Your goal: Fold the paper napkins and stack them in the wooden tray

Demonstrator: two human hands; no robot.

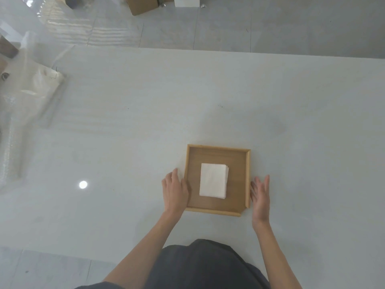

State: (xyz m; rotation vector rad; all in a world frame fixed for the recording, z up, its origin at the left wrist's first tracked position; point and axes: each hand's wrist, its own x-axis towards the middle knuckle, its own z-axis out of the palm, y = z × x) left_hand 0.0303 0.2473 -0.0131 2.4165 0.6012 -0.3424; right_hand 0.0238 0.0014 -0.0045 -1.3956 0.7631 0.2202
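Observation:
A square wooden tray (217, 148) lies on the white table, near its front edge. Inside it rests a neat stack of folded white paper napkins (213, 180), roughly centred. My left hand (174, 189) lies against the tray's left rim, fingers together and resting on the rim. My right hand (260, 197) stands just outside the right rim, fingers straight and spread, palm facing the tray. Neither hand holds a napkin.
The white table (125, 122) stretches wide to the left and right. Clear plastic wrapping and a white bag (37, 88) lie at the table's left end. Cardboard boxes (143, 5) stand on the tiled floor beyond the far edge.

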